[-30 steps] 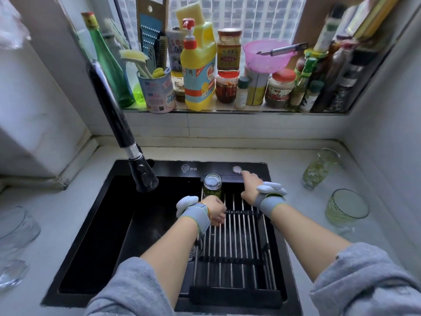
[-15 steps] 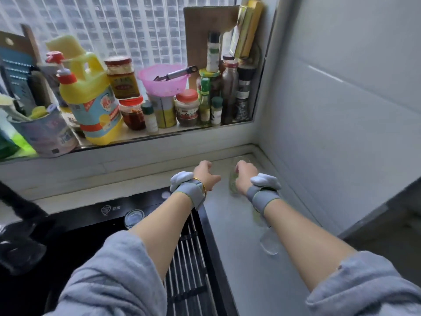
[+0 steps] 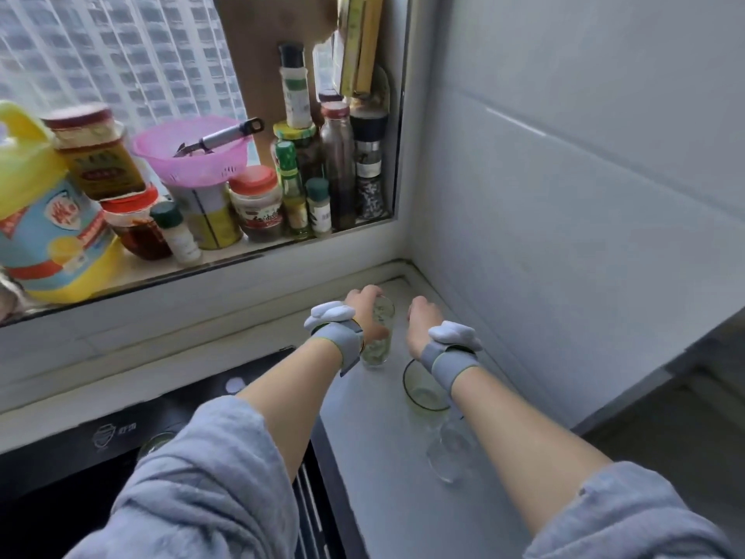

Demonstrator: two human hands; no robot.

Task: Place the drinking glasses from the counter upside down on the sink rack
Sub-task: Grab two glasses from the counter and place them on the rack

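Left hand (image 3: 365, 312) clasps an upright far glass (image 3: 379, 336), mouth up; right hand (image 3: 421, 324) hovers, grip indeterminate. Forearm partly hides near glass (image 3: 423, 391) on bench (image 3: 375, 457).

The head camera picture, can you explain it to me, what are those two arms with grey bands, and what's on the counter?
The view comes from a camera worn on a person's head, looking down past their own arms. There is no machine: just two bare hands, each with a grey wrist band carrying a white pad.

The left hand is wrapped around a tall drinking glass standing on the pale counter near the corner. The right hand hovers beside it and holds nothing. Under the right wrist stands a wider green-tinted glass, and a clear glass sits nearer the camera.

At lower left is the black sink with its rack bars. The windowsill holds jars, bottles and a pink strainer.
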